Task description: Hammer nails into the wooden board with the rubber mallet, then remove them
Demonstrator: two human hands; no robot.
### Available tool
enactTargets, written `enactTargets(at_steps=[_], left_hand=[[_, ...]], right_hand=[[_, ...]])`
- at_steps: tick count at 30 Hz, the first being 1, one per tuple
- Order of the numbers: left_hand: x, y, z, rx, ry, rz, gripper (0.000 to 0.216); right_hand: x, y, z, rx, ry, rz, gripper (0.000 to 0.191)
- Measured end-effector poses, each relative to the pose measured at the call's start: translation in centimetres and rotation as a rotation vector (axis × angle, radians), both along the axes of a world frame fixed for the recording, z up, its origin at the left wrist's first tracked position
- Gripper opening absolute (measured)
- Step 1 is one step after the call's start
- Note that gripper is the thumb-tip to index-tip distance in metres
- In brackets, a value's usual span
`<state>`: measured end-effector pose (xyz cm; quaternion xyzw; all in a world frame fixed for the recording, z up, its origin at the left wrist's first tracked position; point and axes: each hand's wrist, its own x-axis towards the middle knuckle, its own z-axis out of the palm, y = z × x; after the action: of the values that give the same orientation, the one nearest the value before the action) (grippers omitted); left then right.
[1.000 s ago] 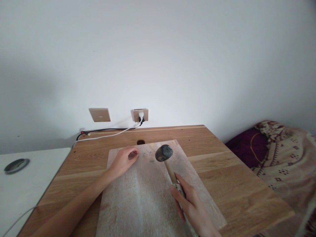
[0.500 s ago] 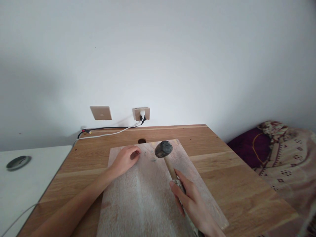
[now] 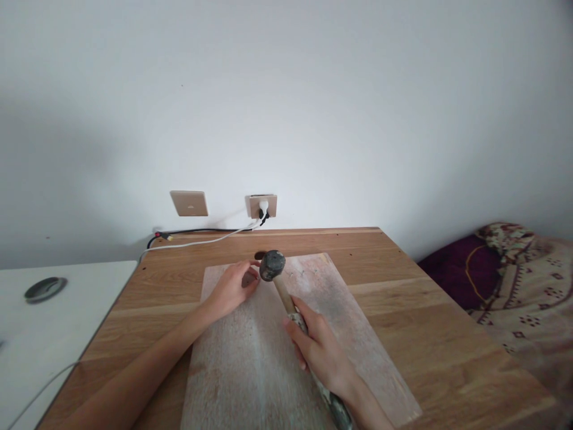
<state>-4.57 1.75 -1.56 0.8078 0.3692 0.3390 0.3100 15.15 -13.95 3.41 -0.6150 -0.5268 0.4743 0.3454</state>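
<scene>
My right hand [image 3: 320, 343] is wrapped round the handle of a hammer [image 3: 273, 266] with a stubby black head and a pale wooden shaft, its grip marked or wrapped. The head is just above the far part of a worn wooden board [image 3: 233, 364], close beside my left hand [image 3: 233, 285]. There the thumb and forefinger are pinched together at the board's surface; what they hold is too small and partly hidden to name. Several tiny metal pieces, like nails or screws [image 3: 302, 272], are on the board right of the hammer head.
The board lies on a wooden table [image 3: 394, 316] against a white wall. Cables [image 3: 210, 241] run along the table's back edge to a wall socket [image 3: 262, 206]. A white surface [image 3: 49, 334] with a dark oval object [image 3: 45, 289] adjoins at left. Patterned cloth [image 3: 532, 298] lies at right.
The hammer has moved left, its head now near my left fingertips. My left hand stays by the board's far left part, fingers still curled. The view has shifted slightly.
</scene>
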Motion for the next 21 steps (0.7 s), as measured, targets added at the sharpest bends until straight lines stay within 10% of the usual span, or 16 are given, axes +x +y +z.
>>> enactTargets(at_steps=[21], left_hand=[[0.1, 0.1, -0.1, 0.052, 0.052, 0.050, 0.043]], right_hand=[[0.4, 0.0, -1.1, 0.037, -0.114, -0.008, 0.053]])
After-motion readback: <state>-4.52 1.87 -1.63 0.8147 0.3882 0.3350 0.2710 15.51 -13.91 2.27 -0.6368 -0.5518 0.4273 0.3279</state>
